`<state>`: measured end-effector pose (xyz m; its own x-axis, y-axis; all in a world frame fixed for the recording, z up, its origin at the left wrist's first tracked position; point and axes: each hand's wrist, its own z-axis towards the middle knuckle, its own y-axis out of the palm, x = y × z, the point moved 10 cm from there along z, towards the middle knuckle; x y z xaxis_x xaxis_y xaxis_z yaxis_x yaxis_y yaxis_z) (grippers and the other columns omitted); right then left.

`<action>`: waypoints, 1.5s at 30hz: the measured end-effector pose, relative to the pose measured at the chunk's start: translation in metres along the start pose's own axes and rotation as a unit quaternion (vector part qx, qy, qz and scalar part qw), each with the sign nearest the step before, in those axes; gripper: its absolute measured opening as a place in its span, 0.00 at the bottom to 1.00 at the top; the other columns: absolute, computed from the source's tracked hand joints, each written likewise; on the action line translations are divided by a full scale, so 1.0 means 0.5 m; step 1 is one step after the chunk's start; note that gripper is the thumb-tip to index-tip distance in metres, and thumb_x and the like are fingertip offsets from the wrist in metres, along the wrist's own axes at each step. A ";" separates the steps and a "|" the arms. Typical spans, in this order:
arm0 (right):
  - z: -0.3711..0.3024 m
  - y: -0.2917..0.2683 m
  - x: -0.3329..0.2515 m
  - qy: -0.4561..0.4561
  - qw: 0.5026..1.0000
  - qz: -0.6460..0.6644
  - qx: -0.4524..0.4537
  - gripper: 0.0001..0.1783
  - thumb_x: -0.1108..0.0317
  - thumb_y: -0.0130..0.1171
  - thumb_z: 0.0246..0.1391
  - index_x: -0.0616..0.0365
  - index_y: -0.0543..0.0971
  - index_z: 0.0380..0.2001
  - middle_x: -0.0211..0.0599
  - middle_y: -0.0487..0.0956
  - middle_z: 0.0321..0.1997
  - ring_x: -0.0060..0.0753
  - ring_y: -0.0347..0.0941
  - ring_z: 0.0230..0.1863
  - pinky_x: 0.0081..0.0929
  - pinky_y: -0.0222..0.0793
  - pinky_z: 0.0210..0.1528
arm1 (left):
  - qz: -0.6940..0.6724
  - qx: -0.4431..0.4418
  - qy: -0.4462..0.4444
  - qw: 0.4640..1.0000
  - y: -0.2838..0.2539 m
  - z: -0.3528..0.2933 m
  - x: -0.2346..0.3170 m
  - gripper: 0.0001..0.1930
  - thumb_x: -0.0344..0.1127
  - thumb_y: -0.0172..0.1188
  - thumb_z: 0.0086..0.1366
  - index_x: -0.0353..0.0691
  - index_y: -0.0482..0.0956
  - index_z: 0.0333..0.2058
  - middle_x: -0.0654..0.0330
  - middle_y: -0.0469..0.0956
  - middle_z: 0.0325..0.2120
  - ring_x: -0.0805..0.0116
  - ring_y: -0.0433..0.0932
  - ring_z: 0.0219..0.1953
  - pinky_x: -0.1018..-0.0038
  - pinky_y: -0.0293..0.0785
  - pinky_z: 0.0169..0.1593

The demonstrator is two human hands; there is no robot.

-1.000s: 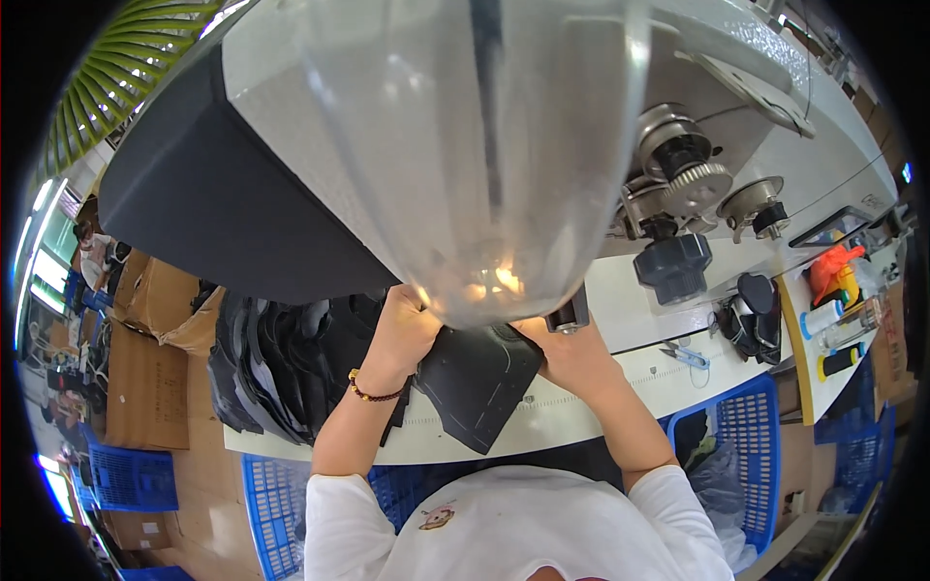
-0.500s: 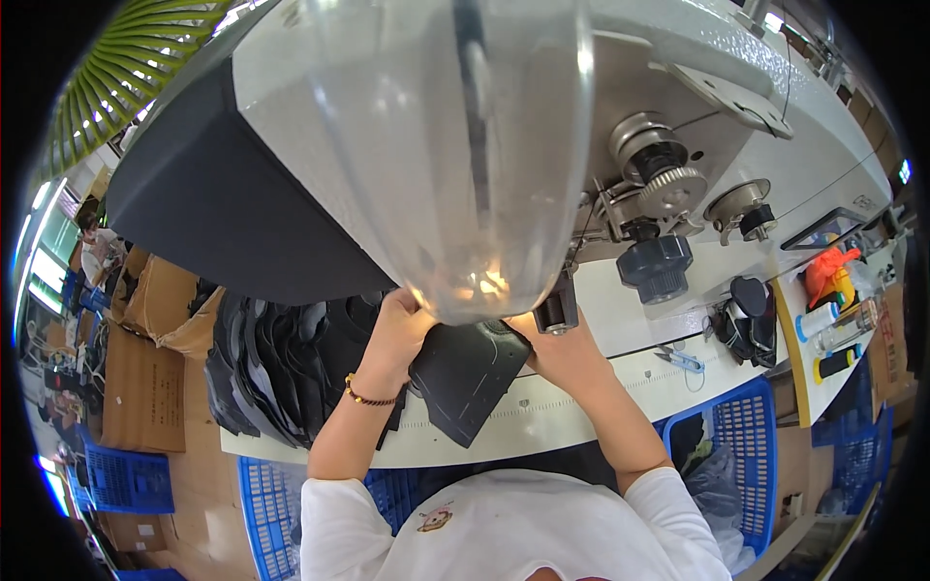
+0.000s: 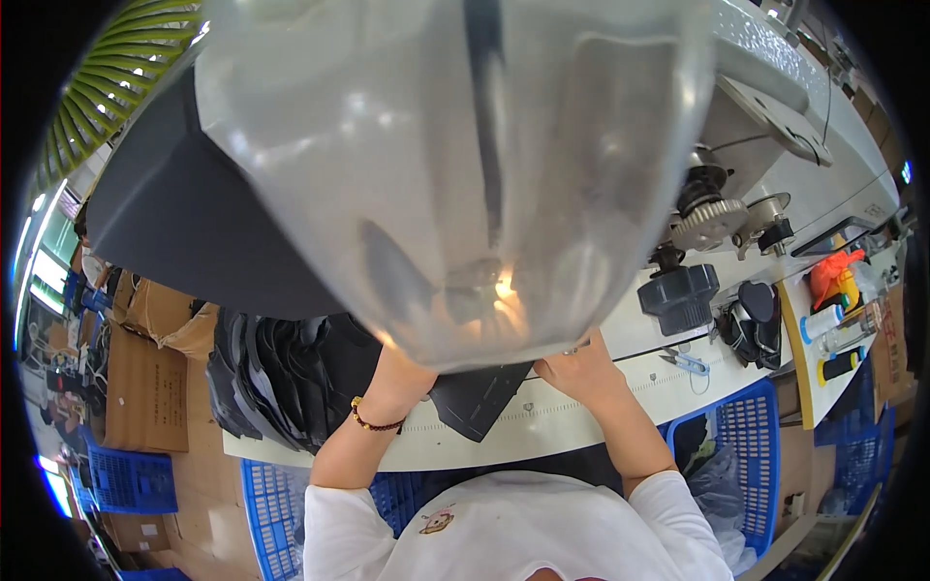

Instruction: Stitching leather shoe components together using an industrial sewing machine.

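Observation:
A black sheet piece (image 3: 480, 399) with pale marks along its edges lies on the white machine table under a large see-through plastic cover (image 3: 484, 194). My left hand (image 3: 402, 376) is at the piece's left side; its fingers are hidden behind the cover. Close to the right edge of the piece, my right hand (image 3: 583, 370) is closed with its fingers curled. A small shiny bit shows at those fingers, too small to name. The cover and its glare hide the sewing area.
Left of my arm lies a pile of black pieces (image 3: 281, 378). Small snips (image 3: 686, 362) and a black pouch-like item (image 3: 754, 320) rest on the right. Thread spools (image 3: 839, 364) stand on a side shelf. Blue baskets (image 3: 751, 436) sit below the table; a cardboard box (image 3: 145, 397) stands left.
The plastic cover looks larger and nearer, covering more of the hands and piece. My right hand has turned and drawn slightly toward me, its fingers now curled; my left hand has shifted slightly nearer.

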<state>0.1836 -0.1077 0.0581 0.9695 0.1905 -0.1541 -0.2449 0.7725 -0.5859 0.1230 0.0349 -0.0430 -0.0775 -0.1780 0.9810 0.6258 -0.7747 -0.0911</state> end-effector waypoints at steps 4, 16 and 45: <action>0.000 0.006 0.007 0.014 1.000 -0.002 -0.009 0.19 0.79 0.56 0.23 0.56 0.74 0.28 0.34 0.70 0.31 0.39 0.66 0.34 0.31 0.63 0.37 | 0.043 -0.022 0.009 0.999 -0.003 0.016 -0.015 0.14 0.27 0.58 0.48 0.33 0.70 0.36 0.62 0.74 0.29 0.77 0.72 0.28 0.81 0.69 0.34; 0.015 0.008 0.009 0.041 0.999 -0.004 -0.007 0.20 0.80 0.56 0.23 0.57 0.74 0.30 0.36 0.71 0.37 0.41 0.66 0.39 0.33 0.63 0.41 | -0.021 -0.079 0.014 0.997 0.012 0.041 0.045 0.09 0.22 0.55 0.46 0.31 0.75 0.29 0.59 0.75 0.31 0.74 0.73 0.31 0.79 0.70 0.36; -0.013 0.013 0.032 0.059 0.992 0.088 0.063 0.14 0.78 0.56 0.28 0.58 0.74 0.27 0.37 0.72 0.32 0.39 0.69 0.34 0.33 0.65 0.36 | -0.282 -0.329 0.061 0.899 0.070 0.058 0.109 0.30 0.46 0.56 0.49 0.31 0.63 0.47 0.48 0.68 0.42 0.59 0.66 0.46 0.67 0.59 0.50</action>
<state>0.1977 -0.1035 0.0464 0.9026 0.2619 -0.3417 -0.3997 0.8047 -0.4390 0.1632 0.0157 0.0123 -0.3473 0.3214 0.8809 -0.1312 -0.9468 0.2937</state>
